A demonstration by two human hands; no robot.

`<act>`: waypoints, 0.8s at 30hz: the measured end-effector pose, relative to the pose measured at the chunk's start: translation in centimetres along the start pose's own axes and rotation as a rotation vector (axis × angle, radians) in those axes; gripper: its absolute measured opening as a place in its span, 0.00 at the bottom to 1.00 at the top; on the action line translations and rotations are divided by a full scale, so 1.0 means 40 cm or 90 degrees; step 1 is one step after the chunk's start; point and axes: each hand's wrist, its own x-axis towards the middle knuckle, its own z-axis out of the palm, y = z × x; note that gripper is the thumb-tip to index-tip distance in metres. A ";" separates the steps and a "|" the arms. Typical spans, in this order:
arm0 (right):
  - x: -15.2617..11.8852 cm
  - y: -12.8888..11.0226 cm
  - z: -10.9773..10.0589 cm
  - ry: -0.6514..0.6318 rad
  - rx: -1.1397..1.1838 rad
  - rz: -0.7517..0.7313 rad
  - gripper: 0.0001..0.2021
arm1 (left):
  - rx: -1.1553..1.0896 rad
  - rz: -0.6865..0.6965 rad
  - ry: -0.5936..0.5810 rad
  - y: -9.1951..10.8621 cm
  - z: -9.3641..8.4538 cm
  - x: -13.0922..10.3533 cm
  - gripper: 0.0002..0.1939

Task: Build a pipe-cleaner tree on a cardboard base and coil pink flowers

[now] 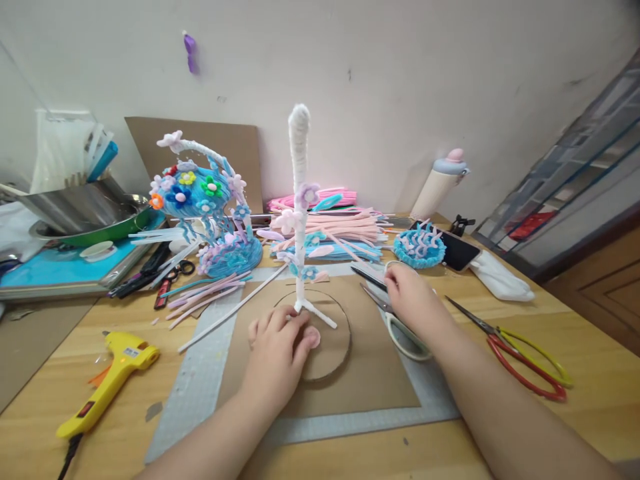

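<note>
A white fuzzy-wrapped stem (299, 150) stands upright on a brown cardboard sheet (380, 380), with pastel flowers and leaves along it and short legs splayed at its base. My left hand (277, 343) is closed around the foot of the stem, its fingertips partly hidden. Beside my left thumb is a small pale pink round piece (313, 336), inside a circle (345, 357) marked on the cardboard. My right hand (413, 300) is closed at the cardboard's far right, over a black pen-like stick (369, 277) and white-handled scissors (407, 340); what its fingers hold is hidden.
A yellow glue gun (113, 380) lies at left, red-and-yellow-handled scissors (520, 353) at right. Behind are a flower-covered blue ornament (200, 193), bundles of pipe cleaners (345, 227), a blue fuzzy disc (419, 247), a phone (457, 250) and a bottle (440, 183). A grey cutting mat (185, 393) underlies the cardboard.
</note>
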 end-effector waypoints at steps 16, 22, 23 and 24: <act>-0.103 -0.039 -0.062 0.349 0.449 -0.137 0.06 | -0.295 0.279 0.153 -0.023 -0.041 -0.062 0.12; -0.147 -0.073 -0.071 0.150 0.358 -0.424 0.15 | -0.302 0.289 0.113 -0.033 -0.068 -0.081 0.13; -0.147 -0.077 -0.069 0.120 0.356 -0.445 0.17 | -0.299 0.277 0.092 -0.034 -0.070 -0.080 0.13; -0.148 -0.080 -0.067 0.094 0.361 -0.463 0.19 | -0.298 0.262 0.076 -0.035 -0.071 -0.080 0.12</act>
